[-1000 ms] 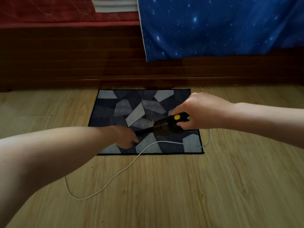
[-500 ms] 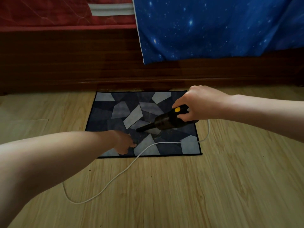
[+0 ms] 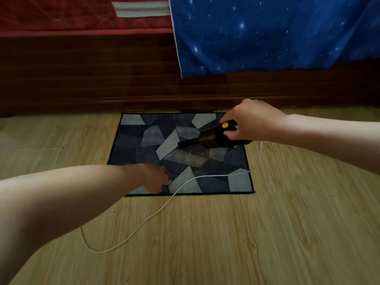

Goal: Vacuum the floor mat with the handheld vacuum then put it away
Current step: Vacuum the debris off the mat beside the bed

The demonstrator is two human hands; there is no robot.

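A small floor mat (image 3: 131,140) with a grey and dark blue patchwork pattern lies on the wooden floor against the bed base. Yellowish crumbs (image 3: 191,155) are scattered over its middle. My right hand (image 3: 250,122) grips the black handheld vacuum (image 3: 207,137) with a yellow button, over the mat's right part, nozzle pointing left above the crumbs. My left hand (image 3: 156,179) presses down on the mat's front edge, fingers hidden from here. A white cable (image 3: 156,212) runs from the vacuum's rear across the mat and loops over the floor to the left.
A dark wooden bed base (image 3: 82,79) stands right behind the mat. A blue starry sheet (image 3: 267,31) hangs over it at the right, a red mattress (image 3: 61,15) shows at the left. Wooden floor (image 3: 246,243) stretches in front and to both sides.
My right hand has lifted the vacuum and drawn it back to the right and farther away, uncovering the crumbs. My left hand has stayed at the mat's front edge.
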